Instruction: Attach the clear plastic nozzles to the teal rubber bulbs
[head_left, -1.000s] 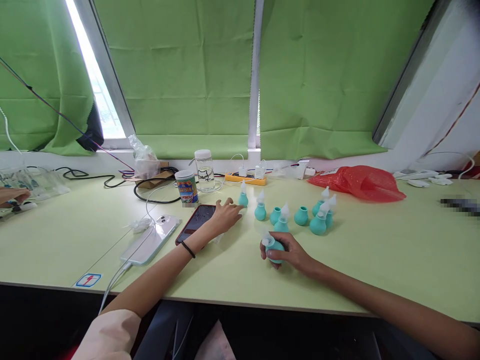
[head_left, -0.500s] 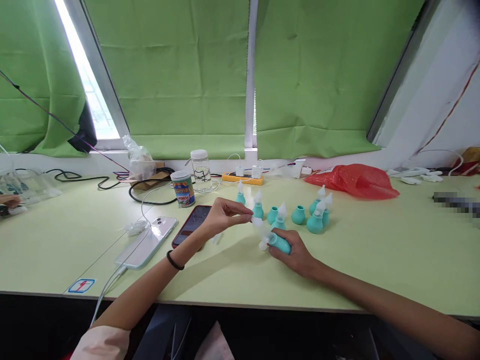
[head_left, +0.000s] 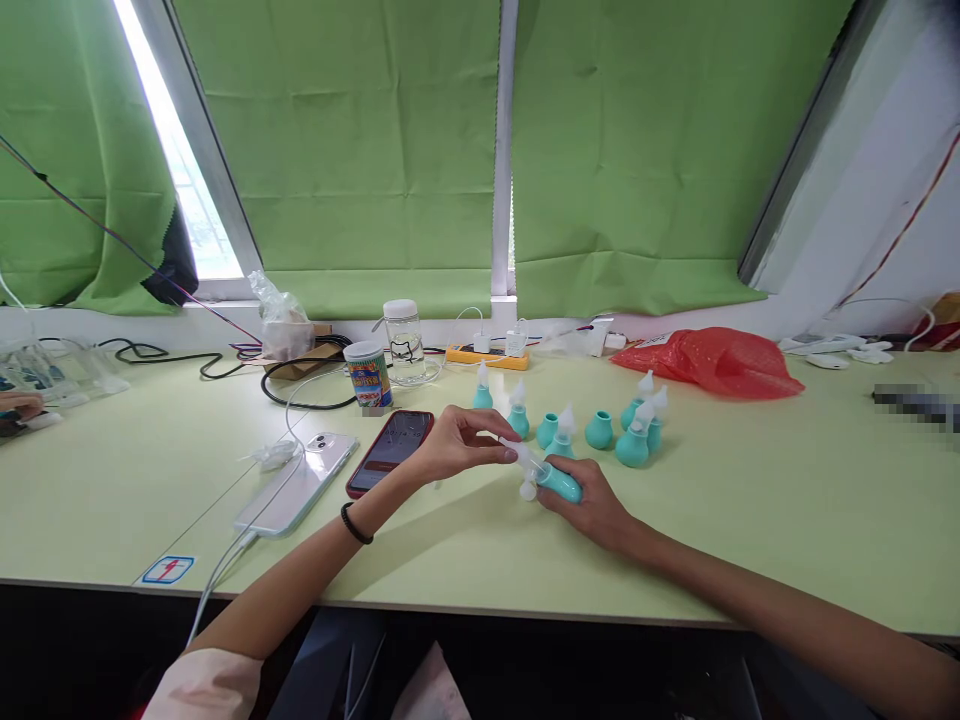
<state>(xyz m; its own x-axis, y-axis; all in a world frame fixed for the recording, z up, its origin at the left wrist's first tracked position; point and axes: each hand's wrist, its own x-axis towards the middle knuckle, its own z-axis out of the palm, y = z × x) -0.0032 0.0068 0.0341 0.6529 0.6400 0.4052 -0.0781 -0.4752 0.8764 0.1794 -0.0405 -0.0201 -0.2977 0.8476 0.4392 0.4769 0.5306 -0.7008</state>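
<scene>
Teal bulb [head_left: 561, 485] lies gripped in the right hand [head_left: 595, 505], at its 10 o'clock, mouth tilted toward the left hand [head_left: 454, 445]. The left hand pinches a translucent nozzle [head_left: 526, 461] at its 3 o'clock, at the bulb's mouth; seating cannot be determined. Other bulbs [head_left: 598, 431] stand on the worktop [head_left: 750, 520] toward the right hand's 12 o'clock.

Red arrow [head_left: 169, 570] on a blue-edged sticker [head_left: 168, 570] on the table [head_left: 765, 510], can [head_left: 368, 377] lettering unreadable.
</scene>
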